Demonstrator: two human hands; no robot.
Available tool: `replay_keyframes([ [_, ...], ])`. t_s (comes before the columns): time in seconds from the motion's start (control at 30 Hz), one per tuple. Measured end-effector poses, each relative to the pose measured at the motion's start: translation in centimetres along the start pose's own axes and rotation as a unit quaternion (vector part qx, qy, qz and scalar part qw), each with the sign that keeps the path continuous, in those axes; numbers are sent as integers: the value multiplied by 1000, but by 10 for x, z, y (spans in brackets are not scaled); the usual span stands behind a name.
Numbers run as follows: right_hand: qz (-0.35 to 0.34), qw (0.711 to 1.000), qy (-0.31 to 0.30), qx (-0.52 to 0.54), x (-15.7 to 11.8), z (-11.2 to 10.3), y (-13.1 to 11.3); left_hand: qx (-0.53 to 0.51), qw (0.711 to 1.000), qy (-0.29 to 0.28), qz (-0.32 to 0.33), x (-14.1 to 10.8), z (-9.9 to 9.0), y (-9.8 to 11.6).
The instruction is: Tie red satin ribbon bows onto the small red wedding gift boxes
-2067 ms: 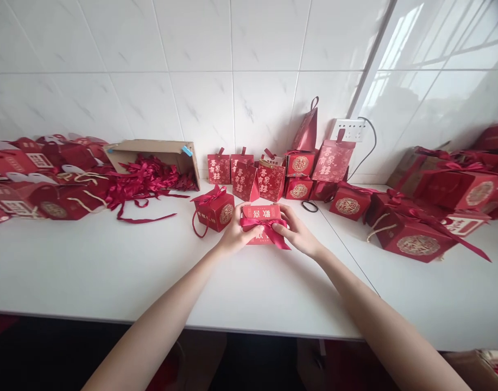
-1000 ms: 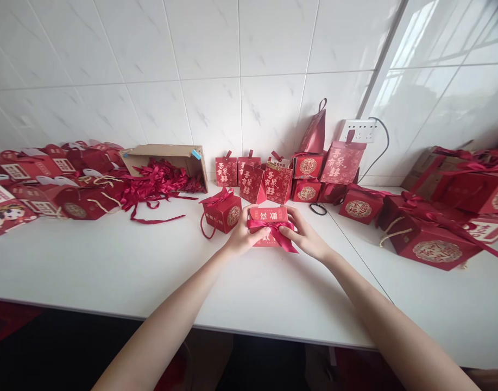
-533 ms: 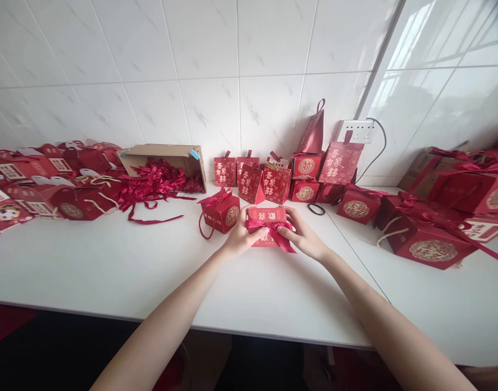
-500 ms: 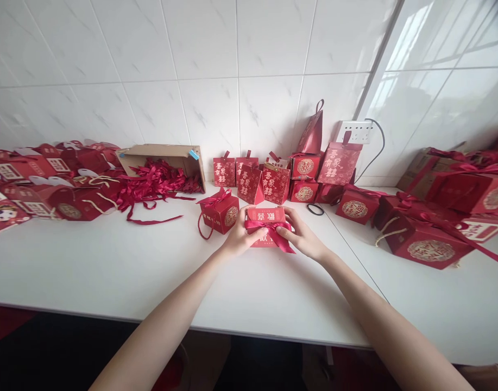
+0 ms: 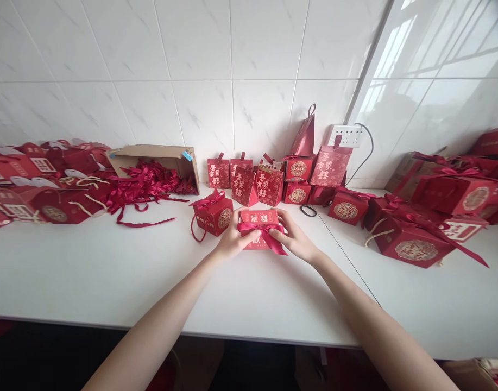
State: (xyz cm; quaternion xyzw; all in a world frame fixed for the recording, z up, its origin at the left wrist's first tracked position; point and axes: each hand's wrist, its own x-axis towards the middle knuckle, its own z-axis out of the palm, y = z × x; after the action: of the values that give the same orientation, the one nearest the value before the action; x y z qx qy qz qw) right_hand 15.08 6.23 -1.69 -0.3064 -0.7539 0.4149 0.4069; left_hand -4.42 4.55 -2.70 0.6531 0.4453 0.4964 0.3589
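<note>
A red gift box point(image 5: 259, 217) with pale lettering stands between my two hands, with a crimson ribbon bow point(image 5: 265, 231) across its top. My left hand point(image 5: 234, 237) grips the box's left side, its thumb on the ribbon near the knot. On the right side, my right hand point(image 5: 292, 237) holds the box, its thumb also pressing the bow. Just left of my left hand sits a smaller red box point(image 5: 214, 217) with a bow and a cord handle.
A cardboard box point(image 5: 151, 151) spills crimson ribbons point(image 5: 151, 182) at the back left. Red boxes pile up at far left point(image 5: 55, 209) and right point(image 5: 417, 241). Upright red packages point(image 5: 270, 184) line the tiled wall below a power strip point(image 5: 346, 134). A black ring point(image 5: 308, 210) lies nearby.
The whole view has shifted slightly, so things appear farther left. Both hands keep their hold on the box, with little change in the fingers or bow.
</note>
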Motion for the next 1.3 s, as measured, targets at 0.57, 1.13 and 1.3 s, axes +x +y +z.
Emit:
replay_keyframes([
  [0.57, -218, 943, 154, -198, -7, 2, -1, -37, 999, 12, -16, -2, 3, 10],
  [1.13, -357, 764, 117, -525, -12, 54, -3, -33, 998, 23, -37, 3, -4, 22],
  [1.3, -374, 762, 115, -516, -12, 54, -2, -9, 999, 42, -1, 8, -6, 14],
])
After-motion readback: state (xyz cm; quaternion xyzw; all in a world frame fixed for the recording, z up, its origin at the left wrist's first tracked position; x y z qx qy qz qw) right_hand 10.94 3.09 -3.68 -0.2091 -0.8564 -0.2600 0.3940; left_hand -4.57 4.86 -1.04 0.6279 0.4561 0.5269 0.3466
